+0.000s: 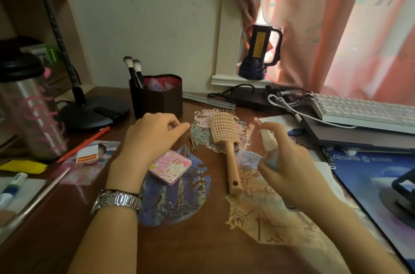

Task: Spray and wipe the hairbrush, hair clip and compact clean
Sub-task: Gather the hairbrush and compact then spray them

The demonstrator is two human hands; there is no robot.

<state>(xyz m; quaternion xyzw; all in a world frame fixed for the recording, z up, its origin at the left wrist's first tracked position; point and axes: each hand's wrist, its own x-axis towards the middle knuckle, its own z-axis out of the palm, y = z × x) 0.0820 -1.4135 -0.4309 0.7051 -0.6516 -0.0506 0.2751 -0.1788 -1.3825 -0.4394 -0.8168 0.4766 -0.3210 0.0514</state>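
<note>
The right hand [296,168] has its grip wrapped round a small spray bottle [268,143] at centre right of the frame, nozzle turned left toward the hairbrush [224,139]. A finger seems to sit over the top of the pump, though that part is blurred. Holding it this way probably aims the mist at the bristles, so spraying looks like the step in hand.

The hairbrush lies bristles up in the middle of the tabletop [190,246], head toward the wall and handle toward the person, which leaves the dirty side exposed. The left hand [152,137] hovers left of the brush head with its grip loosely curled and holding nothing, apparently kept out of the spray's way. Just below it, at centre frame, the pink square compact [170,167] lies flat and closed. Between the left hand and the brush is a small cluster of thin brown pieces [193,144]; it may be the hair clip or a few pins, too small to tell.

Counted: one hairbrush, one compact, one spray bottle, two makeup brushes [134,71] standing in a dark holder [157,98] at upper centre. No wiping cloth can be clearly picked out.
</note>
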